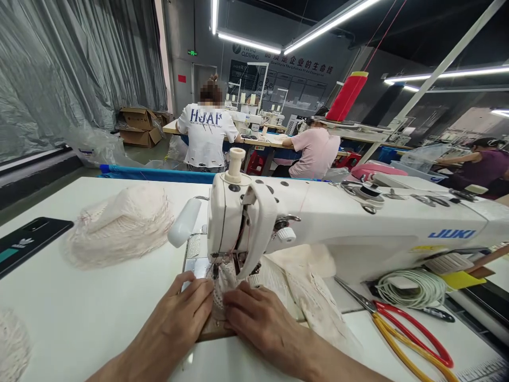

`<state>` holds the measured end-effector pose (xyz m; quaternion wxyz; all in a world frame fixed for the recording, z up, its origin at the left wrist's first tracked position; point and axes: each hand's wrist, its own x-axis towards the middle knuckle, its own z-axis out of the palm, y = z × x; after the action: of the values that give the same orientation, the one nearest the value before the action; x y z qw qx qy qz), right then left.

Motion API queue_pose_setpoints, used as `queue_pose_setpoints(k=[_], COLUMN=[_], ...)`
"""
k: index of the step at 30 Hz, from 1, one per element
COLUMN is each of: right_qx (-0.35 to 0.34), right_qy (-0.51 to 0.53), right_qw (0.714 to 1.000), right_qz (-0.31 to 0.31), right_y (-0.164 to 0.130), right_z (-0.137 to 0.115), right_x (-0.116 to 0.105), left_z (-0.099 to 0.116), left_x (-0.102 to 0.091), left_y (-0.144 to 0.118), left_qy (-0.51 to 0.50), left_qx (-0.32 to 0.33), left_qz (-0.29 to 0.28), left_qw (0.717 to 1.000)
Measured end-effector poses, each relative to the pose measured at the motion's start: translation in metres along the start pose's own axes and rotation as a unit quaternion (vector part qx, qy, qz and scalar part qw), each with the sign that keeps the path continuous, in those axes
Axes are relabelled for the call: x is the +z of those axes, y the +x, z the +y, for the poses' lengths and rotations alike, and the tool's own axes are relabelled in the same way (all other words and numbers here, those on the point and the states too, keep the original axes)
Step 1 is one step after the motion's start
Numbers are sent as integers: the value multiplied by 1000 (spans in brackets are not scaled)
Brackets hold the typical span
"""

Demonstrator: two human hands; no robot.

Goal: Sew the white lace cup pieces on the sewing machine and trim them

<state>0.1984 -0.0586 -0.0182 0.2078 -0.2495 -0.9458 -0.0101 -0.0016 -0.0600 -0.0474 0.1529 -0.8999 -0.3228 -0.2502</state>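
White lace fabric lies under the needle area of a white sewing machine. My left hand is at the lace's left side, fingers curled and pressed together at its edge. On the other side my right hand is closed on the same fabric, its fingers bent close to the presser foot. The fingertips of both hands are partly hidden. Cream cloth continues from the lace to the right, under the machine's arm.
A pile of cream fabric pieces and a black phone lie on the left. Red-and-yellow-handled scissors and a coil of pale cord lie right. A red thread cone stands above. Several people sit at machines beyond.
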Motion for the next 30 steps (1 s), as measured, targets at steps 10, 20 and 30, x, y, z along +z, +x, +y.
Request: queue_pose_setpoints(k=[10,20,30], right_qx=[-23,-35,-25], right_qy=[-38,-34,-14], right_qw=[997,998,999], right_qz=[60,49,44], right_y=[-1,-1,-1], right_z=[-2,-3,-3], right_x=[1,0,2], left_z=[-1,2,4], left_x=[5,2,-10], left_y=[-4,-4,3], left_qy=[-26,-9,-18], left_qx=[3,-11,-4], left_qz=[37,2,30], left_qw=[999,1000,999])
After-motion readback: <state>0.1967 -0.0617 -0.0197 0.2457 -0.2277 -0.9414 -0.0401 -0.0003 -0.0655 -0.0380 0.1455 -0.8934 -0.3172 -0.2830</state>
